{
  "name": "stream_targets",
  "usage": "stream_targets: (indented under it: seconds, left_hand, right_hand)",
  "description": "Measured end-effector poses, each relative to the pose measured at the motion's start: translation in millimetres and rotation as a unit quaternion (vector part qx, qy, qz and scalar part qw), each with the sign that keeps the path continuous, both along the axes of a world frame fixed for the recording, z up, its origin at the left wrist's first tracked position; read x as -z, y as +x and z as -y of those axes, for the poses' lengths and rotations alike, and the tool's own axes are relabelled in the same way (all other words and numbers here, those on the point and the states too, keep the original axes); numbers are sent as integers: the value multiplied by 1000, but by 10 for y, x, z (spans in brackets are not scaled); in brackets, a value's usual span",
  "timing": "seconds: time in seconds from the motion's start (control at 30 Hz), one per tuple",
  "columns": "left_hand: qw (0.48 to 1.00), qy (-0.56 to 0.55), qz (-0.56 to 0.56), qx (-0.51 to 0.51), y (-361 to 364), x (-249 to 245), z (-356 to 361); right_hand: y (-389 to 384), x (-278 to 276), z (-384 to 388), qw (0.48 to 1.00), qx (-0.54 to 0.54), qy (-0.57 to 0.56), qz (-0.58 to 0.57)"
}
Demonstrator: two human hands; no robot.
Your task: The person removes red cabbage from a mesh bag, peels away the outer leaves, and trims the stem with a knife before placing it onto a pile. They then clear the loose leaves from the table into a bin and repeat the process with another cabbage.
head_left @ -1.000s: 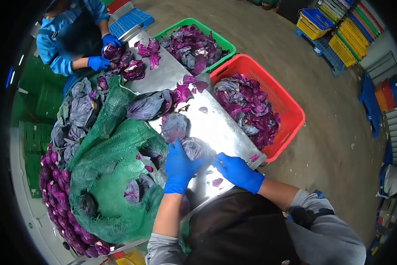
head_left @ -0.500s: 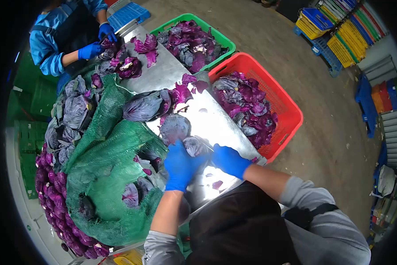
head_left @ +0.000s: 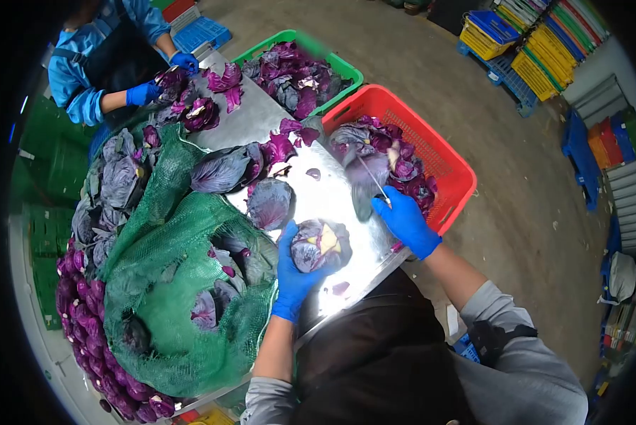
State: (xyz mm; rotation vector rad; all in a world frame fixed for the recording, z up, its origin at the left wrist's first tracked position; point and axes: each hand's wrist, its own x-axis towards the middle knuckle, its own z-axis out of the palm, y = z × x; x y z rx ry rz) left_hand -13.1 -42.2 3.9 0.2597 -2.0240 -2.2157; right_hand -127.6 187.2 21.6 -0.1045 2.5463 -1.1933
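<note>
My left hand (head_left: 295,278), in a blue glove, holds a red cabbage (head_left: 321,246) from its left and lower side; its pale cut stem faces up. A thin knife (head_left: 373,177) is in my right hand (head_left: 405,221), its blade pointing up and left over the table's right edge. Beside the blade, blurred loose leaves (head_left: 366,183) hang near the red crate (head_left: 434,152). Another cabbage (head_left: 270,203) and a larger leafy one (head_left: 222,168) lie on the metal table (head_left: 261,117), up and left of my hands.
A green net (head_left: 169,283) with cabbages lies at the left, beside piled purple cabbages (head_left: 91,319). Behind the red crate stands a green crate (head_left: 346,71) of leaves. A co-worker (head_left: 109,64) in blue gloves handles cabbage at the upper left.
My right hand has moved right and up toward the red crate, and the knife now shows. My left hand has shifted slightly right with the cabbage, whose stem now faces up. Leaves now blur beside the crate.
</note>
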Motion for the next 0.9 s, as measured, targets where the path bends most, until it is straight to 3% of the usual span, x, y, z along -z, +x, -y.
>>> stream_targets:
  seconds: [0.07,0.13,0.17,0.23,0.37,0.47,0.53,0.6,0.67,0.7,0.73,0.8,0.83,0.9]
  left_hand:
    - [999,-28,-22,31,43,-26,115]
    - [993,-29,10,112,113,-49,298]
    - [987,-84,1,136,133,-161,363]
    - [991,-55,36,114,221,-166,466]
    - [995,-37,60,74,282,-201,539]
    - [996,-27,56,63,275,-227,500]
    - [992,15,123,-17,252,-206,452]
    - [992,-10,119,-45,259,-181,455]
    - [988,-87,116,-48,284,-36,615]
    - [978,-131,116,-110,235,-158,642]
    - [961,-236,99,-107,260,184,1020]
    - [810,-538,12,-232,227,-100,1025]
    - [811,-538,11,-229,226,-322,902]
    - [907,-377,-109,-154,297,-676,396]
  right_hand:
    - [141,20,94,999,-2,-32,26]
    - [349,297,274,981,-117,-150,-48]
    - [411,289,373,975,-142,-174,0]
    - [496,151,563,953,-149,-260,51]
    - [548,-104,643,966,-131,-211,75]
    - [565,-113,683,981,-137,-141,-10]
    - [595,-99,729,975,-139,-134,-111]
    - [588,-145,775,977,-163,-125,-59]
    - [587,-157,808,976,-185,-116,-8]
    - [593,-155,820,977,-182,-111,-22]
    - [595,-154,829,978,-178,-105,-37]
    - [528,-184,812,978,-179,-108,-18]
    - [495,-191,793,979,-174,-110,1]
    - [487,-120,750,978,-171,-122,-17]
